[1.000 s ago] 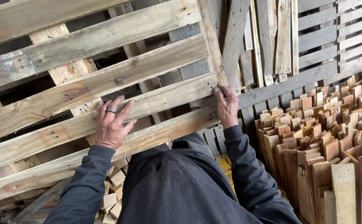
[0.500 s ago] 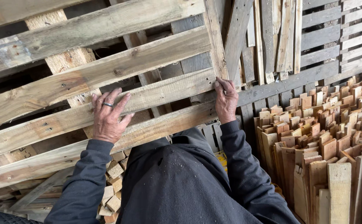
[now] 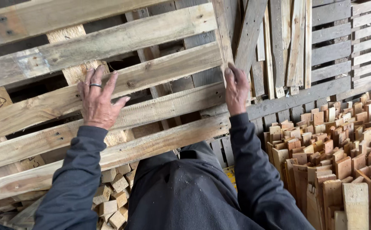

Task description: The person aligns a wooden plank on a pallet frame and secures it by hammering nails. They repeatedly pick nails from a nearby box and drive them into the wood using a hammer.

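Holding a big wood pallet up on its side, tilted, close in front of the body. Left hand spread wide and flat on a slat, ring on one finger, not wrapped round anything. Right hand closed round the pallet's end board at the right edge, fingers hooked over it. Both dark sleeves stretched out toward the wood.

Pallet off the floor on the near side, leaning up and away, bottom slat just over the lap. Under it, a heap of small wood blocks on the floor. To the right, a big crowd of short boards standing on end, well apart from the hands. Behind, more pallets and long planks leaning on the wall.

Lifted and gripped already, from the look of it. Not yet set down or stacked anywhere. Likely left: moving it to its place and letting go. Cannot tell where that place is. All slats seen in place on the frame, none pulled loose.
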`<move>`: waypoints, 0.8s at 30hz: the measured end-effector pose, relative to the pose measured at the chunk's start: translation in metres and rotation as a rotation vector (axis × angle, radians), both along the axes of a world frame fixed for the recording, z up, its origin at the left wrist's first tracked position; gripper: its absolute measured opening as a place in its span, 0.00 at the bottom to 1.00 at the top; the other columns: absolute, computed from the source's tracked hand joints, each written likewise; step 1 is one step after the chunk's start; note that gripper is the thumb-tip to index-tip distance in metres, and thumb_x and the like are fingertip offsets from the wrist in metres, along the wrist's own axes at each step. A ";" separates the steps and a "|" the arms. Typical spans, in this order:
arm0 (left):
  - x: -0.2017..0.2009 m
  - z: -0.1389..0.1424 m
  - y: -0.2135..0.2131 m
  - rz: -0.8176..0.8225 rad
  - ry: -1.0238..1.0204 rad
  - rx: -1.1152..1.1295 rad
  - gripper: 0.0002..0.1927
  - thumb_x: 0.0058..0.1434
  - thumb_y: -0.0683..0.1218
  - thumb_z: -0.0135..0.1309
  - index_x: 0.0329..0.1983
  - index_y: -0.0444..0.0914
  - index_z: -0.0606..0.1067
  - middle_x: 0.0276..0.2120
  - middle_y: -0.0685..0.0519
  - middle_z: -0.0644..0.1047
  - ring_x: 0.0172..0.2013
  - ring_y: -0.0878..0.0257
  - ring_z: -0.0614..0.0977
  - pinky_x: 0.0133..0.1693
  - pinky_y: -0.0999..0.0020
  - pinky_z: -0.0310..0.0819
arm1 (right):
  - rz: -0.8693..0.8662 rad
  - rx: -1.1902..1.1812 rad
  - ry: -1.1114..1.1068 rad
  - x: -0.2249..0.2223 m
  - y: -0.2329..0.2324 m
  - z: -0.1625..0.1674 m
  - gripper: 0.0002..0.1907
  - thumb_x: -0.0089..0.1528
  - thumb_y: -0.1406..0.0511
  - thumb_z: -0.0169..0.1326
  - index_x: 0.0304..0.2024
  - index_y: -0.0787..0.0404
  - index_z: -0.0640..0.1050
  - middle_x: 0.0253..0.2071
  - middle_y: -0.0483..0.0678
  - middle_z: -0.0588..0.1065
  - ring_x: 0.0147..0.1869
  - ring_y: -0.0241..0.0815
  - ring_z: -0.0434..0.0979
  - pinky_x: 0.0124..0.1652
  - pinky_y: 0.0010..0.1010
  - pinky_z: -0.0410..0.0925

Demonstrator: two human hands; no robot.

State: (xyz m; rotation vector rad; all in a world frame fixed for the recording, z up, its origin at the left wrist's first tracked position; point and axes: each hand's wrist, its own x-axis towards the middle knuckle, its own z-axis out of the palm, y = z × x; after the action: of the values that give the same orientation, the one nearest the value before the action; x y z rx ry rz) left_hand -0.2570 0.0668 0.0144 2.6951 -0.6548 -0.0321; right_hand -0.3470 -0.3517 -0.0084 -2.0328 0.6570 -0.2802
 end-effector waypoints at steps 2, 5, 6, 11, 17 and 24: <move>0.008 0.001 0.002 -0.026 0.035 0.006 0.45 0.51 0.58 0.71 0.72 0.48 0.70 0.69 0.48 0.67 0.70 0.46 0.64 0.72 0.36 0.45 | 0.004 0.084 -0.026 0.027 -0.002 -0.006 0.20 0.71 0.57 0.55 0.58 0.64 0.77 0.48 0.51 0.77 0.51 0.37 0.77 0.50 0.30 0.73; 0.011 0.002 0.002 -0.027 0.061 0.004 0.42 0.53 0.56 0.72 0.72 0.49 0.71 0.68 0.51 0.69 0.69 0.48 0.65 0.73 0.35 0.44 | -0.049 0.204 0.042 0.045 -0.002 -0.013 0.20 0.65 0.55 0.59 0.51 0.64 0.82 0.45 0.51 0.79 0.44 0.39 0.78 0.45 0.31 0.75; 0.010 0.003 0.002 -0.025 0.062 0.000 0.43 0.51 0.56 0.72 0.71 0.49 0.72 0.68 0.50 0.69 0.69 0.48 0.65 0.72 0.34 0.44 | -0.071 0.122 0.143 0.046 -0.001 -0.014 0.20 0.65 0.55 0.59 0.50 0.63 0.83 0.44 0.50 0.79 0.43 0.40 0.78 0.43 0.32 0.75; 0.005 0.007 0.000 -0.010 0.065 -0.076 0.43 0.49 0.54 0.73 0.69 0.47 0.73 0.66 0.50 0.71 0.66 0.48 0.67 0.72 0.35 0.46 | -0.054 0.151 -0.003 0.032 0.003 -0.009 0.19 0.65 0.55 0.62 0.48 0.65 0.83 0.45 0.48 0.78 0.48 0.38 0.80 0.48 0.30 0.76; 0.010 0.009 0.001 0.002 0.102 -0.076 0.43 0.48 0.53 0.73 0.69 0.47 0.73 0.66 0.51 0.70 0.67 0.49 0.67 0.73 0.35 0.46 | 0.007 -0.039 0.056 0.034 0.005 -0.013 0.18 0.67 0.58 0.61 0.49 0.67 0.84 0.44 0.51 0.77 0.47 0.40 0.79 0.46 0.31 0.74; -0.012 0.008 0.001 -0.094 0.023 -0.098 0.39 0.54 0.54 0.72 0.69 0.45 0.71 0.69 0.44 0.67 0.67 0.46 0.65 0.68 0.41 0.51 | 0.000 0.247 0.094 0.007 -0.016 0.000 0.19 0.71 0.54 0.54 0.48 0.64 0.81 0.40 0.44 0.81 0.42 0.35 0.81 0.43 0.27 0.78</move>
State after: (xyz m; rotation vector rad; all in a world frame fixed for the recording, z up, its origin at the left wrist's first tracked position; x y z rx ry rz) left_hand -0.2689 0.0677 0.0221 2.5648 -0.7552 -0.0540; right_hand -0.3404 -0.3678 -0.0088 -1.8168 0.7136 -0.0979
